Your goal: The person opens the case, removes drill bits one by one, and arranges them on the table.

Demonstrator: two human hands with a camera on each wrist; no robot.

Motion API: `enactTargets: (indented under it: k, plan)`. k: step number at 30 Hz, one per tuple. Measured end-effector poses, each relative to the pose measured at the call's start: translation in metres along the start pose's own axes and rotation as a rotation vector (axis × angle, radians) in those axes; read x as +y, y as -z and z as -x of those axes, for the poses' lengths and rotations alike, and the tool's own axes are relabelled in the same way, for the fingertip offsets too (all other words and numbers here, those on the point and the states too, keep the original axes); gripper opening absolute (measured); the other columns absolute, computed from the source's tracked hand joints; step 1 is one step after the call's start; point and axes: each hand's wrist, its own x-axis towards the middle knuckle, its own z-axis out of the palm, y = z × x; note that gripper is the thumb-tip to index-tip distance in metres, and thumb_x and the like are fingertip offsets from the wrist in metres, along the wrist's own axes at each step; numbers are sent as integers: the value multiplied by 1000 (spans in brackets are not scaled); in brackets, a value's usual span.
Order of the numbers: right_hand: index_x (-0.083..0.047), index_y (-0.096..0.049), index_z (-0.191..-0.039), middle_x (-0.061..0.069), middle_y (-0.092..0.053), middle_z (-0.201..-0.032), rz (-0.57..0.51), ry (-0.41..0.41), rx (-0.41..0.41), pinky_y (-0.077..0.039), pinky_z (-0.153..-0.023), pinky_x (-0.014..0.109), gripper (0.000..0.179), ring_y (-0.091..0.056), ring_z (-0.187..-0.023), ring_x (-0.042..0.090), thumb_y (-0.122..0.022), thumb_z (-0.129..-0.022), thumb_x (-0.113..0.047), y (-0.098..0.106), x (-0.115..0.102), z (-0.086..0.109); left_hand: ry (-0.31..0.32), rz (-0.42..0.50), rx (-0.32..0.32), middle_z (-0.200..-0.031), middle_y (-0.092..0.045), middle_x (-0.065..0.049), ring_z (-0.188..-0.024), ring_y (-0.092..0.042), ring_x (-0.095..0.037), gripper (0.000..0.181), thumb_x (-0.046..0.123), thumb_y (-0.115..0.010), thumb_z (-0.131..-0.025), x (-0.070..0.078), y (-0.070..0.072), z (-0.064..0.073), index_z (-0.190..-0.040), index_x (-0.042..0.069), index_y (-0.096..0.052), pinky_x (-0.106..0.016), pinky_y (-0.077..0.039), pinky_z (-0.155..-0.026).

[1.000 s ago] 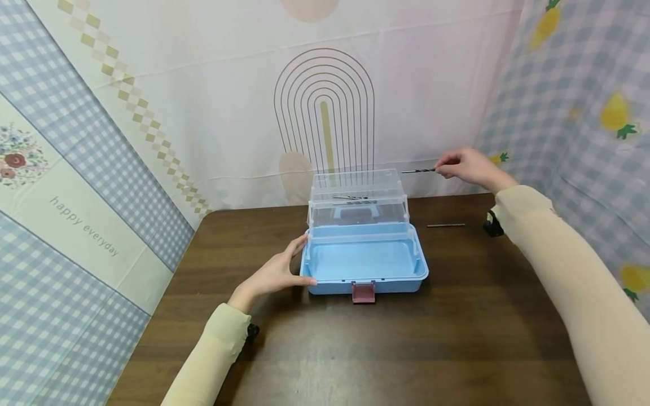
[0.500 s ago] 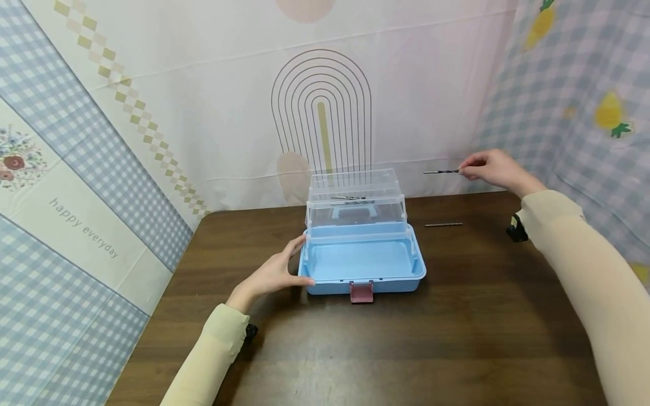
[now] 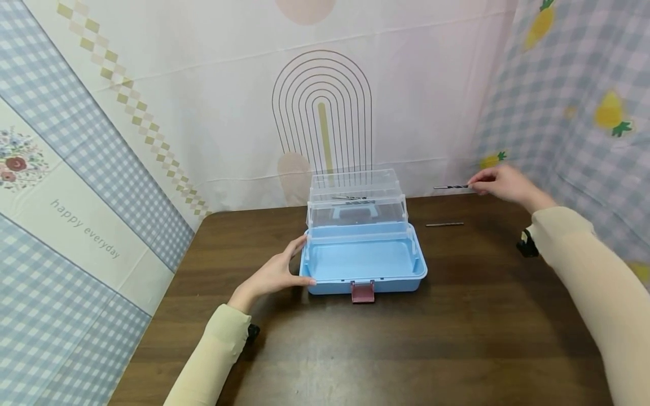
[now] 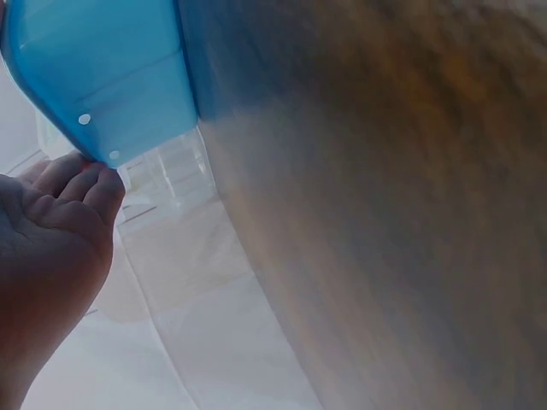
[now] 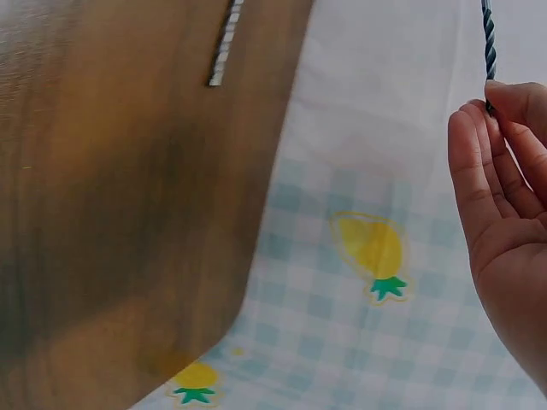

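Note:
My right hand [image 3: 503, 183] pinches a dark, spiral-fluted drill bit [image 3: 451, 186] by its fluted end. The bit points left, raised near the table's back right. In the right wrist view, thumb and fingertips meet on the twisted end of the bit [image 5: 490, 43]. A second drill bit [image 3: 444, 224] lies on the table just right of the light blue toolbox [image 3: 365, 286]. At the toolbox's left end, my left hand [image 3: 274, 274] grips it, thumb at the front corner and fingers along the side. More drill bits [image 3: 350, 198] show through its raised clear tray [image 3: 325, 214].
The toolbox stands unfolded on the brown wooden table [image 3: 396, 349], its pink latch [image 3: 363, 292] hanging down in front. A patterned cloth [image 3: 228, 113] hangs behind the table's back edge. A checked cloth [image 3: 569, 113] covers the right side.
My right hand moved right, away from the toolbox, with the drill bit, and then came down toward the table. My left hand stayed at the toolbox.

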Motion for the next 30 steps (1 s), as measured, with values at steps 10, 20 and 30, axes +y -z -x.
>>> enactTargets:
  k: [10, 20, 30]
  plan:
    - [3, -70, -118, 12, -74, -104, -29, -7, -55, -54, -78, 40, 32, -68, -85, 12, -60, -104, -25, -24, 16, 13, 4, -8, -8, -165, -21, 11, -148, -27, -15, 116, 58, -84, -75, 2, 1, 0, -163, 32, -12, -50, -31, -115]
    - [1, -70, -117, 20, -70, -112, -16, 7, -106, -54, -80, 48, 30, -68, -95, 32, -58, -104, -23, -45, 23, 22, 2, 1, 2, -164, -22, 13, -148, -27, -11, 115, 59, -83, -75, 0, 1, 2, -162, 34, -12, -48, -32, -114]
    - [0, -72, -112, 17, -72, -107, -16, 15, -120, -53, -77, 40, 25, -68, -93, 30, -62, -102, -20, -66, 39, 26, -6, 16, 3, -164, -21, 15, -148, -26, -12, 113, 58, -83, -77, -1, -1, 3, -162, 36, -12, -50, -33, -114]
